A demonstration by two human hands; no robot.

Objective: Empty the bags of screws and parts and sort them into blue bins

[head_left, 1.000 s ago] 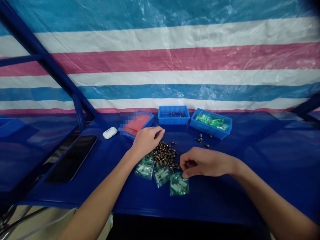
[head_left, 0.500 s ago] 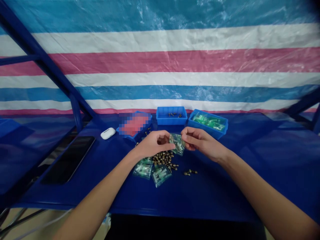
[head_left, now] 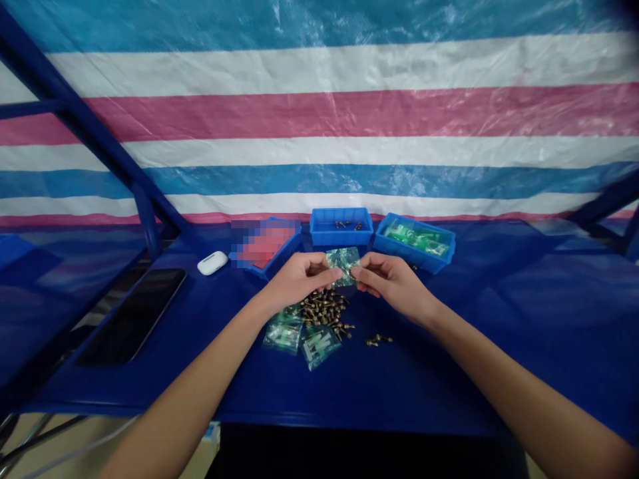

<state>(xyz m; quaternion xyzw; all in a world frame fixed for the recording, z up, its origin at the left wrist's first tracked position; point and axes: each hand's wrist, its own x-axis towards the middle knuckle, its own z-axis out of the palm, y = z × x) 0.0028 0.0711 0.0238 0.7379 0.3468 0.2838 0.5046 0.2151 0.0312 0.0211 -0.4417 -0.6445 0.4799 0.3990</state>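
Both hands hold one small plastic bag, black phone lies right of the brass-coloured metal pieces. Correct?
One fix: the black phone lies left of the brass-coloured metal pieces, as the head view shows. The rest stands: left hand and right hand both hold one small plastic bag.

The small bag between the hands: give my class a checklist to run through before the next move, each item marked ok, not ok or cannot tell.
1. Small bag held by both left hand and right hand: ok.
2. Mouth of the small bag open: cannot tell; too small to make out.
3. Loose metal fasteners all in one pile: not ok; a few strays lie to its right.
4. Fasteners in the middle blue bin: ok, a few.
5. Phone apart from both hands: ok.
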